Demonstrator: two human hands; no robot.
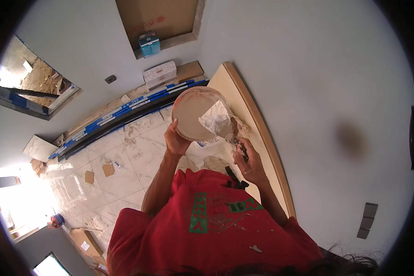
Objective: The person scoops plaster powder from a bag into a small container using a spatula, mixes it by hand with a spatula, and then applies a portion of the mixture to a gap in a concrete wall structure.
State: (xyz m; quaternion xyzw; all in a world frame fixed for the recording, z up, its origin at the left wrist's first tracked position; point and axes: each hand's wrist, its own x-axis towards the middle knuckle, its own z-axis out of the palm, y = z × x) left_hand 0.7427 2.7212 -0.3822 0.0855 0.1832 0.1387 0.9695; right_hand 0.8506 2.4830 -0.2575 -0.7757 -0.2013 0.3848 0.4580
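My left hand (177, 140) grips the near left rim of a round, shallow dish (190, 110), its thumb over the edge. The dish has a beige inside and a reddish rim, smeared with pale paste. In my right hand (251, 164) is a putty knife (217, 118), fingers wrapped round its handle. Its broad blade lies over the right part of the dish and carries whitish paste. More paste clings about the knife's neck and the dish's right edge. Below the dish a white bucket (208, 143) shows in part.
A wood-edged pale panel (257, 108) stands close on my right, beside the grey wall (326, 92). Long blue-wrapped strips (124, 110) line the far wall's foot, with boxes (160, 75) on them. A blue box (149, 44) sits in the wall recess. Cardboard pieces (108, 169) lie on the tiled floor.
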